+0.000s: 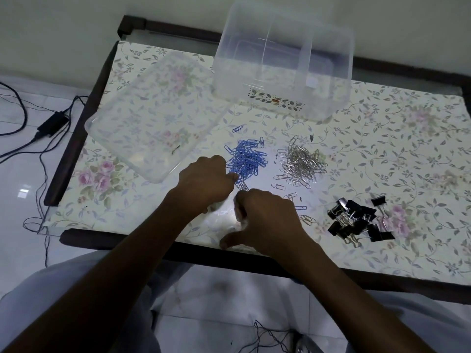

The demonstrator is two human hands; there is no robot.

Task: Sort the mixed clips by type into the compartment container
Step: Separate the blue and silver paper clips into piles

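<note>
— Where are our clips?
— Blue pile (246, 159), silver pile (300, 163), binder clips (356, 219) on the table (382, 149); container (283, 62) behind.
— Our hands?
— Left hand (204, 180) curled at the blue pile; right hand (267, 217) curled, grip unclear.

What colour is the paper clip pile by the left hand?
Blue paper clips, beside the left hand; seen in the head view.

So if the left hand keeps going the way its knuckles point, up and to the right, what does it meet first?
The left hand would likely run straight into the blue paper clip pile, which its fingertips already seem to touch; depth is hard to judge here.
</note>
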